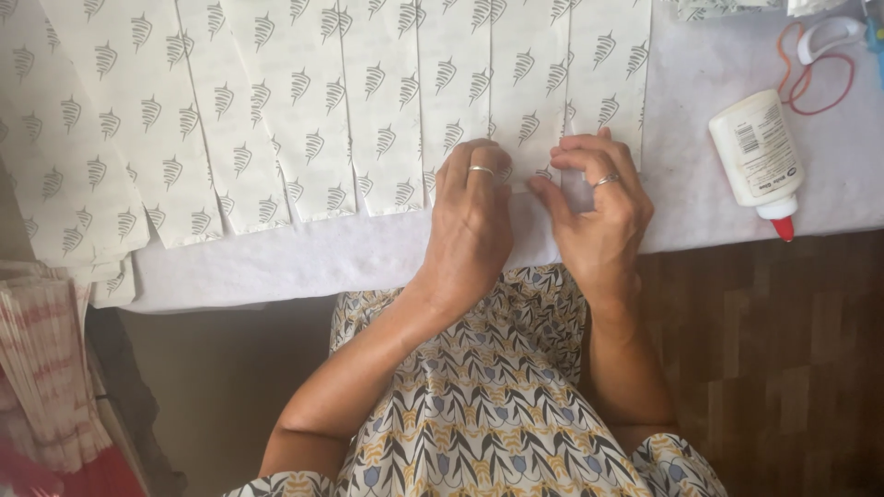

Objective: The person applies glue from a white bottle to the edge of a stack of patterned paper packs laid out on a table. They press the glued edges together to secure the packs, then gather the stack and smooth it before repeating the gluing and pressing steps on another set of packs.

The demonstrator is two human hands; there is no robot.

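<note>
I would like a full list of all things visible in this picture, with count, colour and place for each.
paper bags: about nine, white with a small grey printed motif, overlapping in a row across the table.
table cover: one, white, under the bags.
glue bottle: one, white with a red tip, lying at the right of the table.
rubber bands: two or so, red and orange, top right.
paper stack: one, white with red print, lower left.
floor: brown wood, at right.
dress: patterned, in the lap.
rings: two, silver, one on each hand.
left hand: pressing on a bag's lower edge.
right hand: fingertips on the neighbouring bag's edge.
</note>
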